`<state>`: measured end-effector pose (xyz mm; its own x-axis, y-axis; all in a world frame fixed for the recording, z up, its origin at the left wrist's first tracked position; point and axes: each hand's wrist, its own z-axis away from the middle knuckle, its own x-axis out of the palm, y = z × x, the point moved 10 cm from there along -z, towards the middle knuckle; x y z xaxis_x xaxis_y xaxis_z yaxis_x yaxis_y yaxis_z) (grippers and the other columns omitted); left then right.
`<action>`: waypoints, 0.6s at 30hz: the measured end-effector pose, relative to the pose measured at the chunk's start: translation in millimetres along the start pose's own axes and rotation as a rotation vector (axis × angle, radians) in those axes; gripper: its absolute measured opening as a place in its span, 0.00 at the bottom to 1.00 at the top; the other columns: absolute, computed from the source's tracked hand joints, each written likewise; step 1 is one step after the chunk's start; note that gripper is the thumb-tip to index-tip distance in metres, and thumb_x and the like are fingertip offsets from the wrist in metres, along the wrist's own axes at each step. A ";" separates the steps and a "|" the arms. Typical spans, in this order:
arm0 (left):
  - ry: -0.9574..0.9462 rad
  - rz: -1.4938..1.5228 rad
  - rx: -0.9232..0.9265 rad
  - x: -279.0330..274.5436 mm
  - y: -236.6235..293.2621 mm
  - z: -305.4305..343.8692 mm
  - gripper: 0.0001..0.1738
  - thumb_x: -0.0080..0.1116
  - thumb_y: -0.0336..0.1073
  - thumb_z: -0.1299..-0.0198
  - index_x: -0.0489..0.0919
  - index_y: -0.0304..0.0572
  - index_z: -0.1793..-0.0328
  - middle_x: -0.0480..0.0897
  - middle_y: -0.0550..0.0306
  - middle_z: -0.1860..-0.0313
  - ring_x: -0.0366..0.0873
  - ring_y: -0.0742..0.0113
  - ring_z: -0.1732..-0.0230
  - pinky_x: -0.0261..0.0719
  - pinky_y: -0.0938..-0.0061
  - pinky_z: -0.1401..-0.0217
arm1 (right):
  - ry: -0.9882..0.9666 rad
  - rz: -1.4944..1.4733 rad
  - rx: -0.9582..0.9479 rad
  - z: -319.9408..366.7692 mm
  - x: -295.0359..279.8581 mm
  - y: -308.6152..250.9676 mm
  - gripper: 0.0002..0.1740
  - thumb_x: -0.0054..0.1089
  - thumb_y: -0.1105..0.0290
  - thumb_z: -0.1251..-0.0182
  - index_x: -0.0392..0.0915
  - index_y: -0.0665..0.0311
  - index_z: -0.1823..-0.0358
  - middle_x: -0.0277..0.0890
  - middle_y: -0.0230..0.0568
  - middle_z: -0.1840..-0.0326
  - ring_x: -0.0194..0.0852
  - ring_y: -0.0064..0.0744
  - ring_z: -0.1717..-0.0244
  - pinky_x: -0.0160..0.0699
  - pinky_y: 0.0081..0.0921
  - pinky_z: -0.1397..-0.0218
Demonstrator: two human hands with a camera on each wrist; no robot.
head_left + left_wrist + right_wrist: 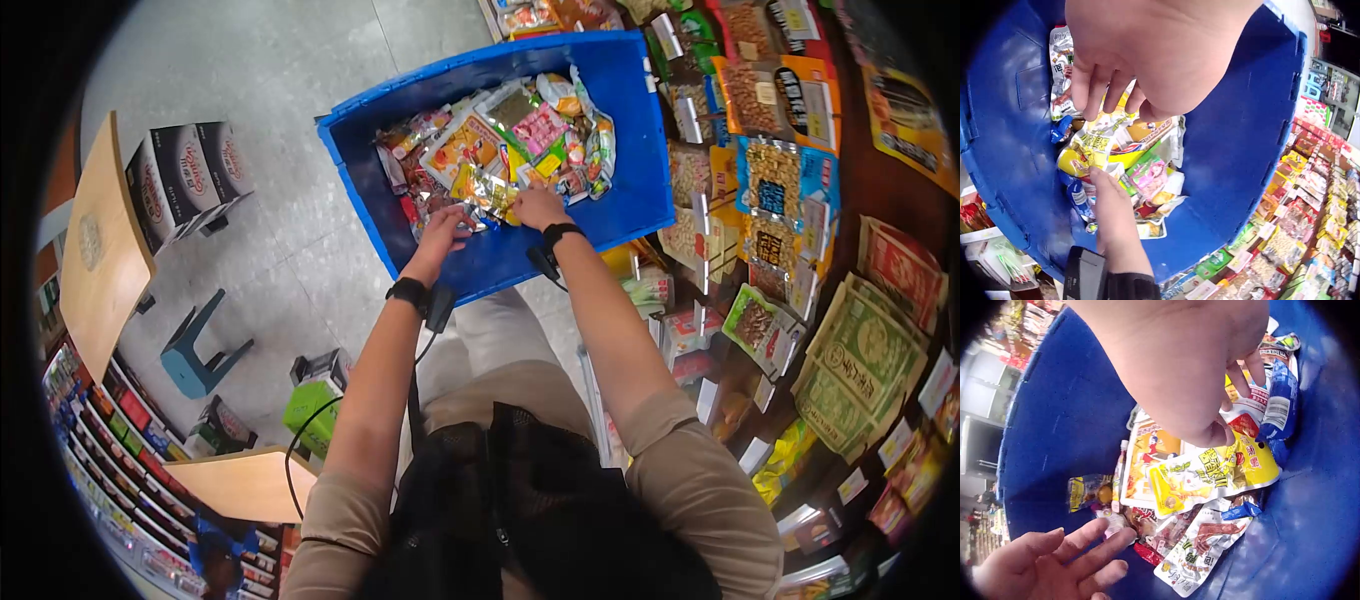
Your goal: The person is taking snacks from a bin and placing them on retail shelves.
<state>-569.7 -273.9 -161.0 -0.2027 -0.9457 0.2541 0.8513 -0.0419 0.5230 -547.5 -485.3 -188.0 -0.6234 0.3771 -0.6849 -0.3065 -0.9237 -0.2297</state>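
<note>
Inside a blue plastic bin point(400, 92) lie several snack packets. My right hand point(541, 207) reaches in at a yellow-and-silver packet point(1200, 477), its thumb overlapping the packet's upper edge. The other fingers of that hand extend over a red-and-white packet point(1245, 419), with a gap between them and the thumb. To the left, my left hand point(1063, 569) hovers low in the bin, fingers spread and nothing held. Near it lie a silver packet point(1200, 553) with a meat picture and a small clear-and-yellow packet point(1088, 492). A blue wrapper point(1280, 403) lies beyond the right fingers.
Shelves of bagged nuts point(775, 180) and paper-wrapped packs point(865, 350) stand close on the right. At the left are a wooden tabletop point(105, 250), a black carton point(190, 180) and a blue-grey stool point(200, 350) on the tiled floor. A green box point(312, 415) sits near my legs.
</note>
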 end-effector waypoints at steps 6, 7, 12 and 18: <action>0.050 -0.307 0.144 12.1 -0.3 -21.6 0.22 0.55 0.37 0.37 0.73 0.45 0.36 0.81 0.54 0.50 0.80 0.59 0.57 0.78 0.66 0.52 | -0.039 -0.116 -0.044 1.5 11.7 -18.1 0.19 0.53 0.58 0.38 0.83 0.60 0.53 0.75 0.42 0.43 0.55 0.58 0.31 0.49 0.58 0.30; 0.104 -0.467 0.281 11.7 13.7 -15.2 0.24 0.56 0.36 0.38 0.72 0.44 0.36 0.80 0.52 0.49 0.81 0.55 0.57 0.78 0.64 0.52 | 0.065 -0.200 -0.149 13.3 -9.0 -31.2 0.14 0.55 0.63 0.38 0.81 0.61 0.56 0.77 0.44 0.48 0.66 0.54 0.39 0.62 0.52 0.36; 0.140 -0.927 0.682 46.9 133.8 57.7 0.36 0.62 0.29 0.48 0.66 0.42 0.30 0.74 0.44 0.37 0.74 0.41 0.42 0.72 0.56 0.38 | 0.399 -0.621 -0.345 78.4 -119.9 -73.9 0.07 0.57 0.76 0.37 0.75 0.63 0.57 0.77 0.47 0.59 0.78 0.48 0.61 0.77 0.36 0.59; 0.112 -1.160 1.023 99.8 244.9 155.0 0.38 0.67 0.34 0.49 0.67 0.44 0.29 0.75 0.48 0.38 0.67 0.47 0.35 0.67 0.56 0.36 | 0.329 -0.884 -0.365 160.6 -208.2 -95.1 0.18 0.56 0.80 0.37 0.76 0.63 0.45 0.79 0.40 0.55 0.79 0.29 0.56 0.76 0.26 0.53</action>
<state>-456.5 -328.6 118.6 -0.4186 -0.5721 -0.7054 -0.4334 -0.5567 0.7087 -504.1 -465.3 87.5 -0.0331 0.9497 -0.3113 -0.2892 -0.3073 -0.9066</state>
